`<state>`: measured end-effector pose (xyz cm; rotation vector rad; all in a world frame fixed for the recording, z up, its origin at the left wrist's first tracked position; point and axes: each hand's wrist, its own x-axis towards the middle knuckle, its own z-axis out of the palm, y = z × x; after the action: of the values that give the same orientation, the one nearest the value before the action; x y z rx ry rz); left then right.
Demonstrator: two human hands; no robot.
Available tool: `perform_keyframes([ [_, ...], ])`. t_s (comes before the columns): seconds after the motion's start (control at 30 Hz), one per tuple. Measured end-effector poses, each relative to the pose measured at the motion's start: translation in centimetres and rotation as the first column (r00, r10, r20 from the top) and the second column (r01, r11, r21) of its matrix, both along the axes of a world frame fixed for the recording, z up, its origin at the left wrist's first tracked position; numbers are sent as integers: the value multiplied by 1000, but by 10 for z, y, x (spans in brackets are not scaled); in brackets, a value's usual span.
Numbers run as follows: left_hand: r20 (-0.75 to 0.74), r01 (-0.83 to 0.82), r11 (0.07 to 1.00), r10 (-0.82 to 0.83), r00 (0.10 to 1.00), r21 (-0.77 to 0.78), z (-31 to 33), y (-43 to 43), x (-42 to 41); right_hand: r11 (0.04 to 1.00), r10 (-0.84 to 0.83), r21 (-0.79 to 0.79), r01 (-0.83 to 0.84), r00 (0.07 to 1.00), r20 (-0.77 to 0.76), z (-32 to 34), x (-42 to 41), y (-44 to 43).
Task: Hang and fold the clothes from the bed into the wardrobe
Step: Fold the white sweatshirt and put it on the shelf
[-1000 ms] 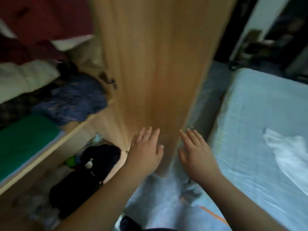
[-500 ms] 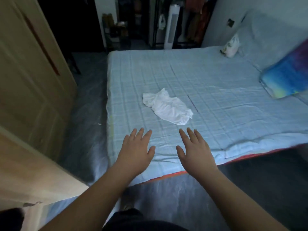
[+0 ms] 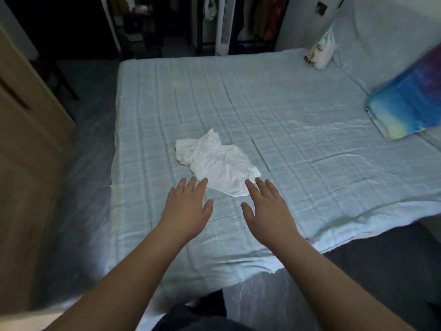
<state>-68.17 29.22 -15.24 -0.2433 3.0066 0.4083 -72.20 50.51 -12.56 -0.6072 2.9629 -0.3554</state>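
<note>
A crumpled white garment (image 3: pixel 217 161) lies near the middle of the bed (image 3: pixel 298 130), which is covered by a light blue checked sheet. My left hand (image 3: pixel 186 209) is stretched out flat over the sheet, its fingertips just short of the garment's near left edge. My right hand (image 3: pixel 267 209) is also flat with fingers straight, its fingertips at the garment's near right edge. Neither hand holds anything. The wooden wardrobe door (image 3: pixel 26 130) stands at the left edge of the view.
A blue and yellow pillow (image 3: pixel 405 106) lies at the bed's right side, and a white patterned bag (image 3: pixel 319 51) sits at the far right corner. A strip of grey floor (image 3: pixel 88 177) runs between wardrobe and bed. Dark racks with hanging clothes (image 3: pixel 257 20) stand behind.
My view swung from the wardrobe door to the bed. Both hands, still open, have moved forward over the sheet up to the white garment.
</note>
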Motion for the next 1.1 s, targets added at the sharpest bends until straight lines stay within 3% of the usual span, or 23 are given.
perform_keyframes([
  [0.3,93,-18,1000,19,995,-6,-30,-29,-186,998,-48,-26,52,990,133,-30,-191,-15],
  [0.53,172,-82,994,68,983,74,-72,-47,-299,996,-55,-50,73,956,287,-86,-305,-27],
  [0.87,290,-209,955,143,946,211,-186,-70,-449,993,-88,-12,115,816,571,-232,-471,-51],
  [1.1,450,-148,984,89,889,99,-283,-92,-522,985,-129,2,172,731,670,-335,-533,-84],
])
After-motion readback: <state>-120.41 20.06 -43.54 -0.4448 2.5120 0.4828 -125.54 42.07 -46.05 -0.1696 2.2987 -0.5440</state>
